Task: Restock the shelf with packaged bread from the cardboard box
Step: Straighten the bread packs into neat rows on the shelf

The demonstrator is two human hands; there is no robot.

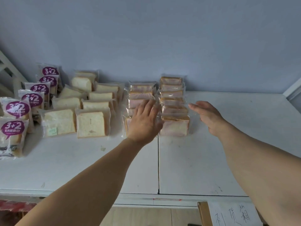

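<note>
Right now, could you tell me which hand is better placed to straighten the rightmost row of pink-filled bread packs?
The right hand, probably. It hovers open beside that rightmost row, on its outer side, with bare shelf around it. The left hand lies over the neighbouring row.

The shelf (pixel 211 152) is white with faint grey scuffs, and the wall (pixel 146 38) behind it is a pale bluish grey. The left-hand bread packs (pixel 13 128) carry a purple speech-bubble badge with white "3+2" lettering, the middle packs (pixel 91 124) show plain cream-white slices in clear wrap, and the right-hand packs (pixel 175 126) show pinkish slices with golden-brown crusts. The cardboard box (pixel 204 214) is brown, with a white sheet (pixel 234 214) bearing black handwritten characters.
</note>
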